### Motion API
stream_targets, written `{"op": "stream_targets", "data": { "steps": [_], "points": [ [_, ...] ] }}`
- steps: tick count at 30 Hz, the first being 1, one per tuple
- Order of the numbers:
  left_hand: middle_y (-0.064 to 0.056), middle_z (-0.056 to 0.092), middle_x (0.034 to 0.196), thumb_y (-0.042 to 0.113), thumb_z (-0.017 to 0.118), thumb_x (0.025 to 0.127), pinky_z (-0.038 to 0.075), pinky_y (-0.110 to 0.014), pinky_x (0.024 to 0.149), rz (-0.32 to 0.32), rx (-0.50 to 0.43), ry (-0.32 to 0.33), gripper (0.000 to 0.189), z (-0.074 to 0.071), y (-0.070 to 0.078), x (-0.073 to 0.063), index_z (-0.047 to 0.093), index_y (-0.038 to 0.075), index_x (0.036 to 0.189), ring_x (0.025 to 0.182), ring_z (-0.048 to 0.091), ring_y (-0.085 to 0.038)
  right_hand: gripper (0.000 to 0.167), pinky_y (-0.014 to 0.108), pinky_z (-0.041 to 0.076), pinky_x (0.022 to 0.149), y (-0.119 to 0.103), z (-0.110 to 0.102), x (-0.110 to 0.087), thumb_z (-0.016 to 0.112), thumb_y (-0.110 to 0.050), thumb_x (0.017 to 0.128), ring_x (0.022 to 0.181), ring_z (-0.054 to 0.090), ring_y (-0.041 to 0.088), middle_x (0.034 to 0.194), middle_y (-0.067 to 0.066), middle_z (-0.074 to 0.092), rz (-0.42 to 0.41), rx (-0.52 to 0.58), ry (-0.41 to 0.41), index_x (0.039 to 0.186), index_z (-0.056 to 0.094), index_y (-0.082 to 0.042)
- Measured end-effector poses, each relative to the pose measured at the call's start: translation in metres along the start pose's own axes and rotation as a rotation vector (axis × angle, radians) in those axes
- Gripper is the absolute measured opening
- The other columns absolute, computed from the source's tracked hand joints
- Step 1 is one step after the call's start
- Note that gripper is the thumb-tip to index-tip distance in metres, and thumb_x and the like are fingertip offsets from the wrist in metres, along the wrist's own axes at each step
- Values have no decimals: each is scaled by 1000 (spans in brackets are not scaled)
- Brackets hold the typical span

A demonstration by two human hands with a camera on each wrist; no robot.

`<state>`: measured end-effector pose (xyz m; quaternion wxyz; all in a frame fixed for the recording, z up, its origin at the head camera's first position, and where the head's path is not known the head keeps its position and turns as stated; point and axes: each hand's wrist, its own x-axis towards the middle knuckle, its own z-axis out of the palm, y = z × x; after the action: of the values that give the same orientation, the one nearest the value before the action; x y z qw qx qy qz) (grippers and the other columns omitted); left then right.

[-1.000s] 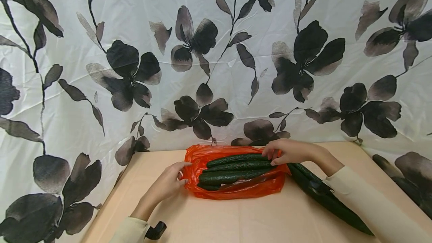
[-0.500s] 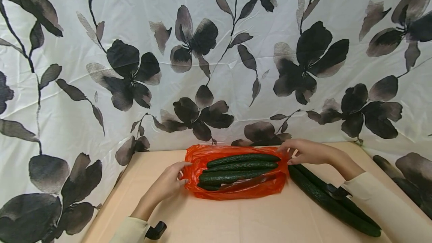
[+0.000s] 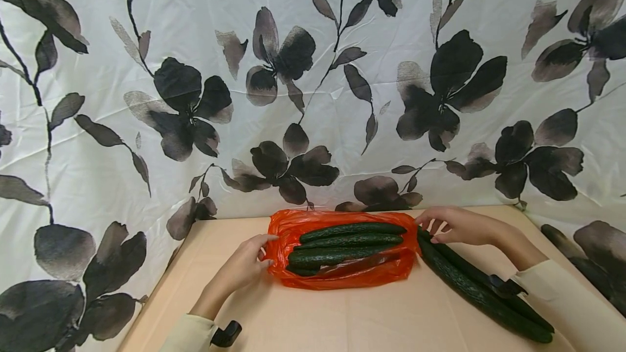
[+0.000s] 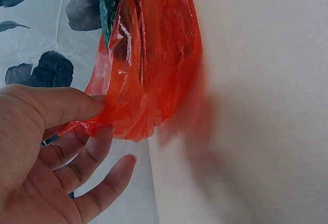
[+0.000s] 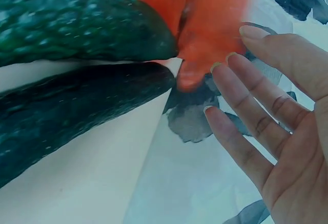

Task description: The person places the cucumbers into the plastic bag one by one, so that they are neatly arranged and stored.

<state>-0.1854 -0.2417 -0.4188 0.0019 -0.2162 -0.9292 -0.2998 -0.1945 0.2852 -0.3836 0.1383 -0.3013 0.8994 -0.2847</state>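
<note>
A thin red plastic bag (image 3: pixel 352 282) lies at the back of the table with several dark green cucumbers (image 3: pixel 349 240) showing in its opening. At its left end my left hand (image 3: pixel 244 264) pinches the plastic between thumb and forefinger; the left wrist view shows the gathered edge of the bag (image 4: pixel 148 80) in that pinch. My right hand (image 3: pixel 455 226) is by the bag's right end, above the tips of two loose cucumbers (image 3: pixel 469 284). In the right wrist view its fingers (image 5: pixel 251 108) are spread and hold nothing, beside the red plastic and the cucumber tips.
A beige tabletop (image 3: pixel 313 319) runs toward me. Behind it hangs a white cloth (image 3: pixel 367 178) with dark flowers, close to the bag's far side. The loose cucumbers lie slanting toward the front right, partly under my right forearm.
My right hand has left the cucumbers in the bag and moved right, past the bag's end, to the loose cucumbers' tips. My left hand keeps its pinch in place.
</note>
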Motion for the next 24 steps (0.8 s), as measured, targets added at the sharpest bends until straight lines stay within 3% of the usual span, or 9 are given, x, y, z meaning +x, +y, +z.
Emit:
{"op": "stream_targets", "data": {
  "steps": [6, 17, 24],
  "points": [
    [-4, 63, 108, -6, 77, 82, 48, -23, 65, 6, 0, -3, 54, -2, -1, -4, 62, 1, 133, 75, 54, -14, 48, 47, 57, 88, 2, 7, -11, 72, -17, 94, 104, 68, 29, 120, 11, 63, 20, -9, 17, 139, 56, -8],
    [-6, 64, 106, -8, 76, 81, 48, -24, 65, 30, 2, 3, 54, -4, -2, -9, 62, 1, 132, 73, 53, -10, 57, 33, 56, 83, 10, 21, -33, 72, -15, 94, 103, 66, 27, 118, 11, 61, 46, 34, 17, 144, 49, -3],
    [-6, 64, 110, -7, 77, 82, 48, -24, 65, 30, 1, -7, 54, -5, -3, -11, 62, 1, 133, 73, 53, -11, 57, 35, 57, 81, 13, 28, -47, 72, -14, 93, 105, 64, 29, 120, 12, 60, 78, 12, 33, 144, 49, -3]
  ]
}}
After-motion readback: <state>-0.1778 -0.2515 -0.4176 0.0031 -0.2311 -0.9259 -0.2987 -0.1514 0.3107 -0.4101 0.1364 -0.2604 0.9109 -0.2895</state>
